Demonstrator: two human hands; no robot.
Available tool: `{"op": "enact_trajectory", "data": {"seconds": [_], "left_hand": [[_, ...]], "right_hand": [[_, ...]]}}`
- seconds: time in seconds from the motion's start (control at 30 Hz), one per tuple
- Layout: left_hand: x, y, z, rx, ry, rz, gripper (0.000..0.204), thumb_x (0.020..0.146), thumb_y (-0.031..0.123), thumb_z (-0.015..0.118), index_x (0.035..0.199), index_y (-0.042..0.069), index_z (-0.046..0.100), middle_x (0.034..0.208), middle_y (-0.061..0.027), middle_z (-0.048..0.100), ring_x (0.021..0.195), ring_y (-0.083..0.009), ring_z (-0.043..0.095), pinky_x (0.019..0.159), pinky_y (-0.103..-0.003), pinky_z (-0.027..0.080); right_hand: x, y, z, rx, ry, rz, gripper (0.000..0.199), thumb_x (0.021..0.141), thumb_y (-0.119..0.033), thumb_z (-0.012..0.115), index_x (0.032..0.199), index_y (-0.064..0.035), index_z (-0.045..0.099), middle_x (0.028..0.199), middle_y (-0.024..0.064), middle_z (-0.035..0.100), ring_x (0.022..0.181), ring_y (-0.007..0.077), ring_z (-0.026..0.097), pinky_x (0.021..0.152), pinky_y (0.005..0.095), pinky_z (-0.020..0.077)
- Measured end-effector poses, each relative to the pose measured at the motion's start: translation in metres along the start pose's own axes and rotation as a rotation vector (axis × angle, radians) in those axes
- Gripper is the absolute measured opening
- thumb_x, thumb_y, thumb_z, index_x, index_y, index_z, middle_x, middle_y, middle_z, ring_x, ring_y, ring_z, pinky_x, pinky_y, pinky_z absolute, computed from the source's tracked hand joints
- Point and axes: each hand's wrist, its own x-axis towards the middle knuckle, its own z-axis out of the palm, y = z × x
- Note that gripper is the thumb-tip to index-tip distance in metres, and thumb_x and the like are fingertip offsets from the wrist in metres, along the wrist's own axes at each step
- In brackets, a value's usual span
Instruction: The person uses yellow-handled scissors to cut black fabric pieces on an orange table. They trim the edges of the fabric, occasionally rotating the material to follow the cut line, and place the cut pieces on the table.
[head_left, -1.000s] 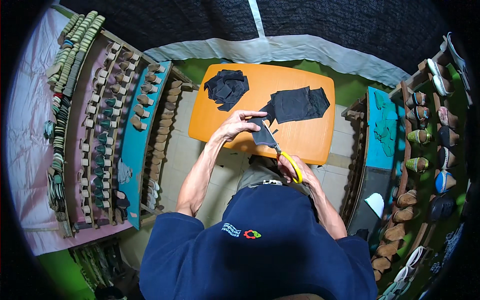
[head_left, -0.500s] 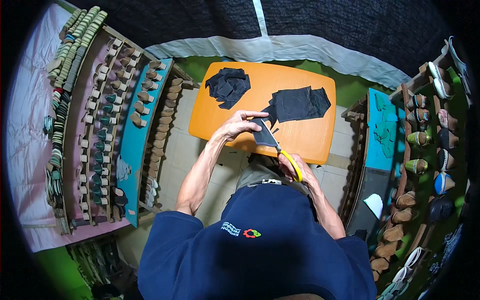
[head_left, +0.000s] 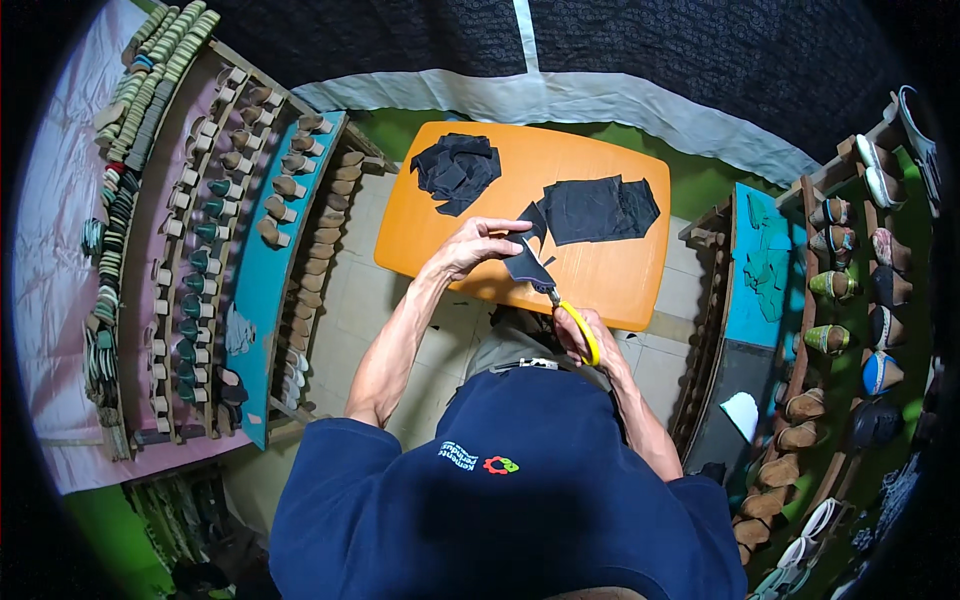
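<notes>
A dark piece of cloth (head_left: pixel 526 268) is pinched by its upper side between the fingers and thumb of my left hand (head_left: pixel 472 248), above the near edge of the table. My right hand (head_left: pixel 588 338) is closed around the yellow handles of a pair of scissors (head_left: pixel 583 332). Their blades point up and left into the cloth, which hides much of them. A narrow dark flap (head_left: pixel 536 220) stands up beside my left fingertips. Farther back, a loose heap of black scraps (head_left: pixel 455 172) lies to the left and flatter black cloth pieces (head_left: pixel 598 210) to the right.
The orange table (head_left: pixel 440 235) has rounded corners. Racks of shoes (head_left: pixel 205 290) stand on my left, with rolled striped material (head_left: pixel 165 65) alongside. On my right are a blue-topped bench (head_left: pixel 752 300) and more shoes (head_left: pixel 830 285). A dark curtain (head_left: pixel 650 40) hangs behind the table.
The scissor blades have gone farther into the cloth, and less of them shows. The flap by my left fingers stands out more. My right hand has shifted slightly left.
</notes>
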Motion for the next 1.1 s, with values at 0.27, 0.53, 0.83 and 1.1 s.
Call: {"op": "enact_trajectory", "data": {"seconds": [0.27, 0.53, 0.83, 1.1], "left_hand": [[-0.007, -0.001, 0.000, -0.082, 0.011, -0.023, 0.048, 0.083, 0.005, 0.078, 0.129, 0.000, 0.064, 0.104, -0.0080, 0.072, 0.091, -0.0123, 0.068, 0.088, -0.026, 0.054], [-0.006, -0.008, -0.005, -0.076, 0.050, 0.027, 0.045, 0.084, 0.004, 0.075, 0.127, 0.000, 0.065, 0.097, -0.0062, 0.073, 0.084, -0.0088, 0.067, 0.080, -0.022, 0.054], [-0.009, -0.004, -0.001, -0.092, 0.066, 0.021, 0.050, 0.082, 0.004, 0.076, 0.130, 0.000, 0.063, 0.096, -0.0062, 0.073, 0.085, -0.0087, 0.067, 0.082, -0.021, 0.054], [-0.011, -0.005, 0.002, -0.074, 0.031, 0.018, 0.054, 0.082, 0.001, 0.076, 0.134, 0.001, 0.061, 0.092, -0.0052, 0.073, 0.084, -0.0080, 0.067, 0.079, -0.021, 0.053]], "right_hand": [[0.001, 0.002, 0.004, 0.016, 0.012, -0.006, 0.053, 0.096, -0.057, 0.059, 0.070, -0.0118, 0.049, 0.055, -0.0055, 0.042, 0.041, 0.0051, 0.040, 0.036, 0.0235, 0.0353], [-0.001, -0.001, 0.005, 0.041, 0.005, 0.008, 0.053, 0.095, -0.055, 0.062, 0.068, -0.0115, 0.050, 0.053, -0.0057, 0.041, 0.039, 0.0051, 0.041, 0.036, 0.0234, 0.0353], [-0.001, 0.000, 0.003, 0.007, 0.005, 0.039, 0.050, 0.096, -0.053, 0.062, 0.070, -0.0112, 0.051, 0.053, -0.0057, 0.042, 0.039, 0.0052, 0.042, 0.037, 0.0231, 0.0356], [0.000, -0.006, 0.008, 0.028, -0.007, 0.051, 0.049, 0.097, -0.052, 0.060, 0.072, -0.0116, 0.049, 0.054, -0.0057, 0.041, 0.039, 0.0055, 0.041, 0.037, 0.0235, 0.0356]]}}
